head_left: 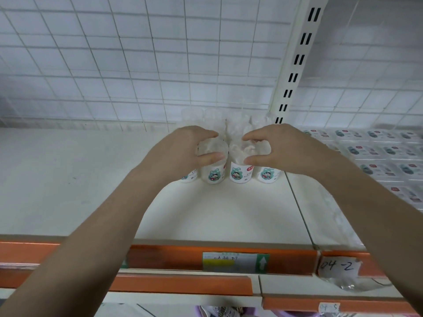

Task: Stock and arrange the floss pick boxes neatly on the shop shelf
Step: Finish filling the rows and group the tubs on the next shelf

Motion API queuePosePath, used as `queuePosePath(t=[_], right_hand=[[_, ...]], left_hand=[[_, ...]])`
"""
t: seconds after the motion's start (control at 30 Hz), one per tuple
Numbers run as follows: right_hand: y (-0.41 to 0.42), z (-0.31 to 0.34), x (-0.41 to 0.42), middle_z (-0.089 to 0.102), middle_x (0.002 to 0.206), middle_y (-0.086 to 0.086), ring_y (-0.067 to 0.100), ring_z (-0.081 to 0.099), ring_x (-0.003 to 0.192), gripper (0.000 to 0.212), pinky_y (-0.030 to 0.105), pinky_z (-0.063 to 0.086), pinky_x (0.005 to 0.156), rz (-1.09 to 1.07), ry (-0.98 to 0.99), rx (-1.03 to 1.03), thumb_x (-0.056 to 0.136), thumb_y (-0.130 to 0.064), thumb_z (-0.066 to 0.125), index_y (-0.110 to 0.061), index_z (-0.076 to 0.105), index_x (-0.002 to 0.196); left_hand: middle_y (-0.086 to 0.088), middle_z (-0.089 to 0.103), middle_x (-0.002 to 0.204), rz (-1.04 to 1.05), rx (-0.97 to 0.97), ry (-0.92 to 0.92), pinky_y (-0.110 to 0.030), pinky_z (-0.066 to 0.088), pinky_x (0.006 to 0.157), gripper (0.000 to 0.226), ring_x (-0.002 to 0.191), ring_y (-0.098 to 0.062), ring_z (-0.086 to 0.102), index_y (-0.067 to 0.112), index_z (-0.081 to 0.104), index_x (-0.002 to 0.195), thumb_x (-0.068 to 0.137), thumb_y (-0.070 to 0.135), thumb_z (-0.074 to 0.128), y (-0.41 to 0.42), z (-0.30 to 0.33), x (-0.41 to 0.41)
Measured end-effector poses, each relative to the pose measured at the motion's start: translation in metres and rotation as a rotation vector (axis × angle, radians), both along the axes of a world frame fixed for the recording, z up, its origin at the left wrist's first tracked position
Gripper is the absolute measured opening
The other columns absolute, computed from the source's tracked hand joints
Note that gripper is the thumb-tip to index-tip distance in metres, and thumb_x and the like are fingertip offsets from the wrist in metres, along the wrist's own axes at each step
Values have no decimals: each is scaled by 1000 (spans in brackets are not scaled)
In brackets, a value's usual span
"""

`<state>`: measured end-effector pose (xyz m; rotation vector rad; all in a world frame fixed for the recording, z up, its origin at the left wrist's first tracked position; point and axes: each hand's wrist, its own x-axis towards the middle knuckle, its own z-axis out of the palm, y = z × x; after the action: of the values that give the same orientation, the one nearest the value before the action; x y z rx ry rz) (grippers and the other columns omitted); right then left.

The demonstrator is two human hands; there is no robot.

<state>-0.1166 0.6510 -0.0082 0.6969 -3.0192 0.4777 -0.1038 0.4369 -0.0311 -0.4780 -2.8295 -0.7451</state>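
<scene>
Hands work side by side at the back of the white shelf (96, 179), each curled round the top of a clear floss pick tub. The left hand (183, 149) has thumb and fingers closed about the lid end of the second tub from the left (211, 172); the right hand (281, 149) grips the third tub (239, 173) in the same way. Two more tubs flank them in the front row, one at the far left (188, 177) mostly hidden behind the left wrist, one at the far right (269, 175). Behind stands a second row of tubs (215, 117), though blur and clear plastic make the count uncertain, perhaps four.

The step in hand looks like setting or squaring the two middle tubs into the front row. To do it well, the person should lower both until the bases sit flat, nudge them so the sides just touch their neighbours, and turn the cartoon labels to face outward like the others. Letting go gently matters, since light tall tubs would likely tip and knock the back row.

Much bare shelf lies to the left and in front. A wire grid back panel (137, 65) rises behind, with a slotted upright (295, 58) to the right. Beyond it, flat packets (377, 152) cover the neighbouring shelf. An orange price rail (171, 257) with a label (235, 263) runs along the front edge.
</scene>
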Motion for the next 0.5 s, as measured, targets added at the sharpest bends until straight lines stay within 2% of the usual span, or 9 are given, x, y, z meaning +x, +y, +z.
queuePosePath(t=[0.1,0.23,0.33,0.5], right_hand=[[-1,-5,2,53,129,-5,11,45,119,55,23,33,93,-24,12,-10,79,-46,66,-29,51,130],[-3,-7,6,51,134,-5,11,43,123,57,22,32,95,-60,8,-12,80,-47,64,-27,50,131],[-7,-6,9,52,132,-1,15,45,123,56,30,37,99,-72,32,57,82,-49,60,-24,51,132],[-12,-10,11,56,122,6,20,46,118,54,35,39,96,-96,98,118,84,-52,55,-17,57,126]], left_hand=[[11,56,119,-12,-25,-52,-18,33,85,47,110,-6,49,28,55,125,82,46,61,0,0,-4],[13,53,129,-86,-1,-119,-15,29,90,42,118,-4,45,28,58,123,84,42,60,-6,4,-6],[16,52,129,-93,-11,-139,-15,27,89,44,117,-1,43,30,57,123,82,44,61,-7,7,-6],[16,54,121,-76,17,-145,-18,30,88,42,110,-2,47,34,58,119,79,47,63,-6,5,-8]])
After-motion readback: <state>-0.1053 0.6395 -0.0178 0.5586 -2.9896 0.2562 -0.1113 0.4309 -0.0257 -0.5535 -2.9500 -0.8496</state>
